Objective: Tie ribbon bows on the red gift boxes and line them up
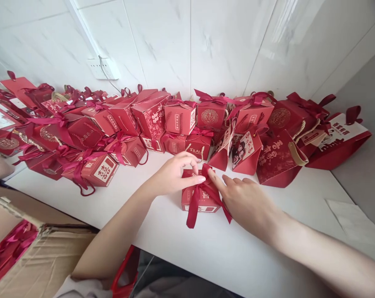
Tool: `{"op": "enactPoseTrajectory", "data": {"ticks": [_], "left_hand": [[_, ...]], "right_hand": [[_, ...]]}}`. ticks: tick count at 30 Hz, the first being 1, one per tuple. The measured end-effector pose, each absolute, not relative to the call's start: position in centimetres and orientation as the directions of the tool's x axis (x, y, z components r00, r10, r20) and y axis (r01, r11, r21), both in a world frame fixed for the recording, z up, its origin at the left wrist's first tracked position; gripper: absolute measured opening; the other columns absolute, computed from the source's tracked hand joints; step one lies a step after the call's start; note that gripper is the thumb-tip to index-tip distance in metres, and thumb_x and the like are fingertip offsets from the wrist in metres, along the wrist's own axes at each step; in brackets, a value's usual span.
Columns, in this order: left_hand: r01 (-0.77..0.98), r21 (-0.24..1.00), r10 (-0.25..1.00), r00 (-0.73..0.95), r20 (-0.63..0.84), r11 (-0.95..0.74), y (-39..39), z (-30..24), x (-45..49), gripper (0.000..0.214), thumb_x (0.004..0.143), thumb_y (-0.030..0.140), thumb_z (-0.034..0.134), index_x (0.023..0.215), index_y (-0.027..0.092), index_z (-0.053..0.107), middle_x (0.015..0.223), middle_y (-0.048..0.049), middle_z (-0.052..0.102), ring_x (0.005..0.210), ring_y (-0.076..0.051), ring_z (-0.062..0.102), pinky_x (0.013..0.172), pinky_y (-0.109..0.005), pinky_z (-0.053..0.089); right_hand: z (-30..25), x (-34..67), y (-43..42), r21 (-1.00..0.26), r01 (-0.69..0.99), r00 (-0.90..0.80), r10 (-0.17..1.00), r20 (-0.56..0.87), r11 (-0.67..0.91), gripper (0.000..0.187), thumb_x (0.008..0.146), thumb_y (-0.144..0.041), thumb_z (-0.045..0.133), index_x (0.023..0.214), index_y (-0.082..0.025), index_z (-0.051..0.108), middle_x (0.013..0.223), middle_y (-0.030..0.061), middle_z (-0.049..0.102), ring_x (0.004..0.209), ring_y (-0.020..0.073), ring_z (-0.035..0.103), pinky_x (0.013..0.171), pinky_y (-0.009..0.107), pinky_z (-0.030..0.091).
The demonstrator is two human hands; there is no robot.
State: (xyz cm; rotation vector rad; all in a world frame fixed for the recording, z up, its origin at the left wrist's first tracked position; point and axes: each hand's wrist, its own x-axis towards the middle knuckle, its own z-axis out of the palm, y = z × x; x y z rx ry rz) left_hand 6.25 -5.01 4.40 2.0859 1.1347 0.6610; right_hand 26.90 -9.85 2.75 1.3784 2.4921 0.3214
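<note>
A small red gift box (202,200) with a dark red ribbon (196,203) stands on the white table (212,244) in front of me. My left hand (175,176) rests on the box's top left, thumb and fingers pinched at the ribbon knot. From the right, my right hand (244,200) has its index finger stretched out to the same knot and its other fingers curled. The ribbon's tails hang down the box's front.
Several red gift boxes and bags with ribbons (181,118) line the tiled wall (187,45) behind. A cardboard carton (44,256) with red items stands at lower left. A white sheet (351,219) lies at right. A wall socket (103,68) has a cable.
</note>
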Motion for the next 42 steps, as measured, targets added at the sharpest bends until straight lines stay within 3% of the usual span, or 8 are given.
{"op": "enactPoseTrajectory", "data": {"ticks": [4, 11, 16, 22, 29, 33, 37, 42], "left_hand": [[0.433, 0.823, 0.859, 0.497, 0.123, -0.368, -4.5, 2.0, 6.4, 0.017, 0.079, 0.035, 0.073, 0.082, 0.020, 0.065, 0.115, -0.0067, 0.062, 0.115, -0.025, 0.060, 0.104, -0.040, 0.044], [0.409, 0.869, 0.892, 0.447, 0.076, -0.279, -4.9, 1.2, 6.6, 0.009, 0.079, 0.023, 0.067, 0.079, 0.018, 0.059, 0.114, -0.0095, 0.063, 0.104, -0.024, 0.063, 0.089, -0.037, 0.051], [0.431, 0.856, 0.891, 0.449, 0.072, -0.286, -4.6, 1.2, 6.2, 0.009, 0.079, 0.024, 0.067, 0.079, 0.019, 0.060, 0.118, -0.0086, 0.063, 0.114, -0.026, 0.060, 0.100, -0.041, 0.046], [0.401, 0.877, 0.888, 0.457, 0.058, -0.264, -4.1, 1.6, 5.4, 0.012, 0.080, 0.028, 0.069, 0.078, 0.019, 0.062, 0.115, -0.0070, 0.066, 0.112, -0.025, 0.062, 0.099, -0.038, 0.046], [0.356, 0.928, 0.918, 0.393, -0.039, -0.112, -2.8, 1.2, 3.2, 0.018, 0.084, 0.036, 0.067, 0.082, 0.018, 0.064, 0.117, -0.0084, 0.067, 0.111, -0.025, 0.064, 0.096, -0.038, 0.048], [0.319, 0.925, 0.917, 0.392, 0.069, -0.206, -2.5, 1.1, 2.6, 0.015, 0.085, 0.034, 0.067, 0.090, 0.020, 0.064, 0.117, -0.0076, 0.067, 0.115, -0.024, 0.062, 0.101, -0.038, 0.047], [0.256, 0.915, 0.863, 0.478, 0.161, -0.312, -2.8, 1.4, 2.8, 0.021, 0.080, 0.034, 0.071, 0.095, 0.021, 0.066, 0.123, -0.0101, 0.064, 0.120, -0.026, 0.059, 0.104, -0.040, 0.046], [0.268, 0.887, 0.796, 0.584, 0.162, -0.377, -3.4, 1.4, 3.6, 0.025, 0.079, 0.031, 0.074, 0.101, 0.022, 0.065, 0.132, -0.0103, 0.059, 0.129, -0.027, 0.053, 0.111, -0.041, 0.040]], "right_hand": [[2.3, 26.6, -9.4, 0.320, 0.784, -0.518, 0.844, -0.135, 0.532, 0.074, 0.083, -0.003, 0.050, 0.154, -0.006, 0.030, 0.095, 0.0157, 0.072, 0.071, 0.0232, 0.071, 0.058, 0.031, 0.049], [1.7, 26.3, -10.3, 0.298, 0.769, -0.557, 0.821, -0.125, 0.566, 0.077, 0.075, 0.000, 0.054, 0.150, 0.002, 0.034, 0.063, 0.0082, 0.068, 0.049, 0.0201, 0.063, 0.044, 0.027, 0.037], [2.1, 26.2, -10.2, 0.236, 0.803, -0.524, 0.837, -0.156, 0.547, 0.074, 0.080, -0.001, 0.053, 0.152, 0.000, 0.032, 0.052, 0.0040, 0.064, 0.044, 0.0196, 0.062, 0.042, 0.027, 0.033], [2.9, 26.6, -10.9, 0.240, 0.768, -0.556, 0.805, -0.208, 0.593, 0.078, 0.076, 0.000, 0.054, 0.150, 0.005, 0.032, 0.053, 0.0047, 0.063, 0.044, 0.0217, 0.062, 0.040, 0.030, 0.027], [3.1, 27.7, -11.6, 0.235, 0.753, -0.600, 0.788, -0.136, 0.614, 0.076, 0.073, -0.002, 0.057, 0.147, 0.000, 0.041, 0.059, 0.0045, 0.067, 0.044, 0.0203, 0.059, 0.043, 0.032, 0.023], [3.6, 28.4, -11.3, 0.181, 0.738, -0.662, 0.750, 0.002, 0.651, 0.064, 0.066, -0.001, 0.056, 0.129, -0.008, 0.058, 0.057, 0.0015, 0.064, 0.043, 0.0199, 0.056, 0.045, 0.031, 0.021], [5.0, 29.1, -10.2, 0.116, 0.790, -0.604, 0.734, 0.310, 0.601, 0.021, 0.079, -0.005, 0.047, 0.084, -0.017, 0.063, 0.050, -0.0006, 0.053, 0.041, 0.0165, 0.046, 0.046, 0.031, 0.021], [5.2, 28.5, -9.3, -0.020, 0.762, -0.588, 0.706, 0.394, 0.647, 0.030, 0.100, -0.026, 0.040, 0.077, -0.019, 0.057, 0.056, -0.0006, 0.053, 0.046, 0.0146, 0.044, 0.049, 0.030, 0.024]]}}
